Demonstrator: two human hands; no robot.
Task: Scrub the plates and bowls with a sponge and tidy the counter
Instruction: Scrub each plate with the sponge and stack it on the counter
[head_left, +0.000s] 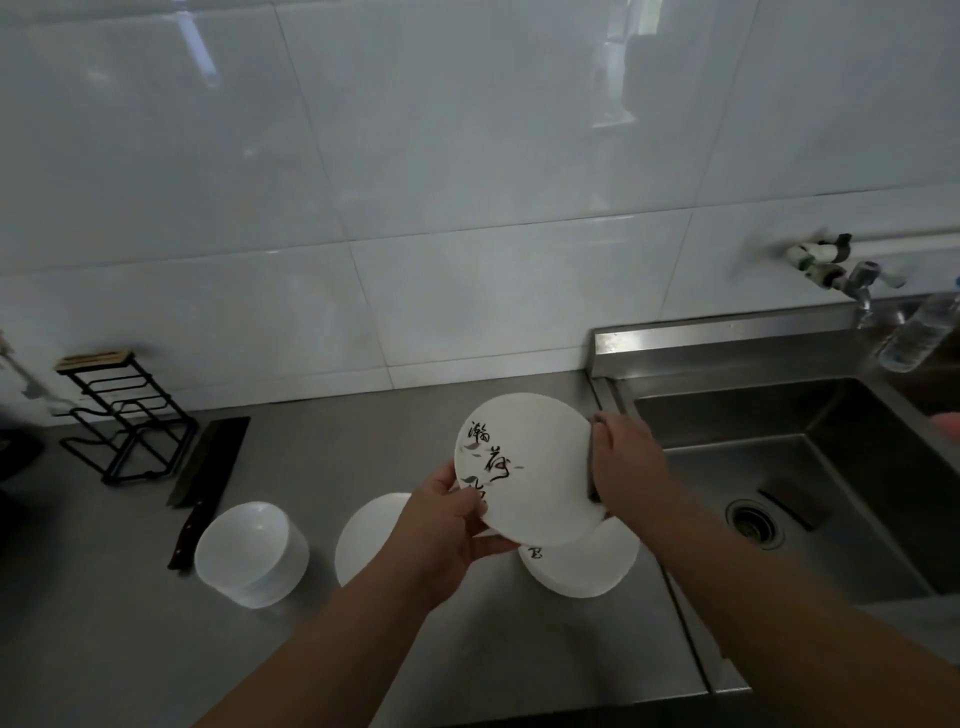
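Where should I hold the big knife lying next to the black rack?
Grip the knife by its dark handle, the end nearest the counter's front, coming from that near side. It lies flat with the wide blade pointing toward the wall, so fingers stay off it. Come in from the left: the stack of white bowls sits close on the handle's right.

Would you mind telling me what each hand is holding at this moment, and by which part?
The left hand grips the decorated plate by its lower-left rim; the right hand holds a dark sponge against the plate's right rim.
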